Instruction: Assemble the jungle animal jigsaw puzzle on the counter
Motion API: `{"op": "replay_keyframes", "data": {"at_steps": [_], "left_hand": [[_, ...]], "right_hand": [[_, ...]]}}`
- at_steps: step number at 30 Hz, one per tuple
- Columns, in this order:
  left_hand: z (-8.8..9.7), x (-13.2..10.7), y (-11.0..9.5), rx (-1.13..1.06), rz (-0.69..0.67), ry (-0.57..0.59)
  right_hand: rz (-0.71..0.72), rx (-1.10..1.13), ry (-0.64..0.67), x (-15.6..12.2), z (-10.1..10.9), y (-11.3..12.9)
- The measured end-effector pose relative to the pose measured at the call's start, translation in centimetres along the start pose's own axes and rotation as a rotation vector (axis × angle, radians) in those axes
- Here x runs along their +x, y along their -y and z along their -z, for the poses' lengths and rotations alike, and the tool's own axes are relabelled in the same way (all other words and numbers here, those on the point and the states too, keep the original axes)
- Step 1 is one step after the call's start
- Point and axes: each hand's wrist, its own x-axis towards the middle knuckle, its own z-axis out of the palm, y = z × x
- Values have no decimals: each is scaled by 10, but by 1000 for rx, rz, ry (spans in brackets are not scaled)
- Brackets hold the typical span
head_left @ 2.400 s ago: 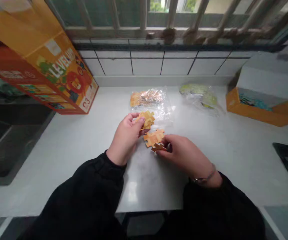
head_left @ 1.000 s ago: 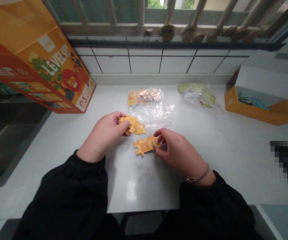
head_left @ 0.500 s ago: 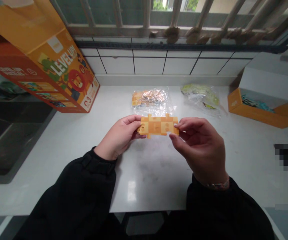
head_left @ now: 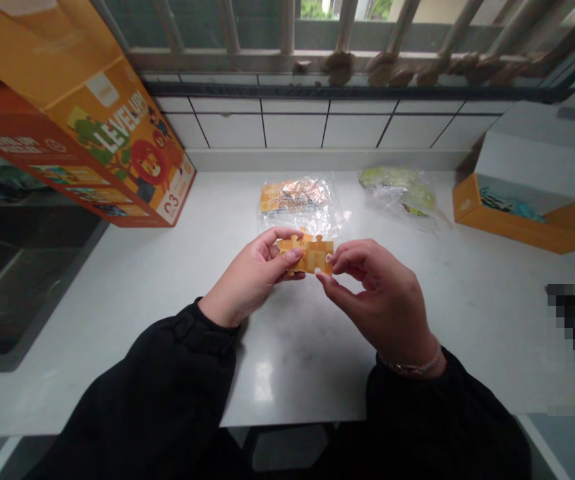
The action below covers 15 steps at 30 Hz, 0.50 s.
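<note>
White table (head_left: 117,293), orange puzzle carton (head_left: 112,140) leaning at far left. Left hand (head_left: 247,277) and right hand (head_left: 380,297) pinch joined jigsaw pieces (head_left: 312,255) from either side, above the table; a loose pinch could split them. Clear bag (head_left: 297,200), greenish bag (head_left: 400,190) behind, open orange box (head_left: 512,213) far right.

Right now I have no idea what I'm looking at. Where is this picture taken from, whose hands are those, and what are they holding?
This camera is worn on a person's head, looking forward and down, so these are that person's own hands. Their left hand and right hand together hold joined orange jigsaw pieces. On the white countertop lie a clear bag of orange pieces and a bag with something green. An orange LEVEL UP! box is at left, an open orange box at right.
</note>
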Motion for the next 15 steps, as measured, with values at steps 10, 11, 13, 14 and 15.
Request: {"op": "replay_keyframes", "data": {"at_steps": [10,11,13,14,15], "left_hand": [[-2,0,5,-20,-14,90],[-2,1,7,-19,-13,103],[-1,2,8,2,-7,125],[-1,2,8,14,0,136],[-1,1,7,23,7,145]], "right_hand": [[141,-26,131,2,2,11],[129,-28,109,1,1,10],[55,-10,-2,0,0,7],[-11,13,-66,0,-1,4],[-89,41,-118,0,-1,1]]}}
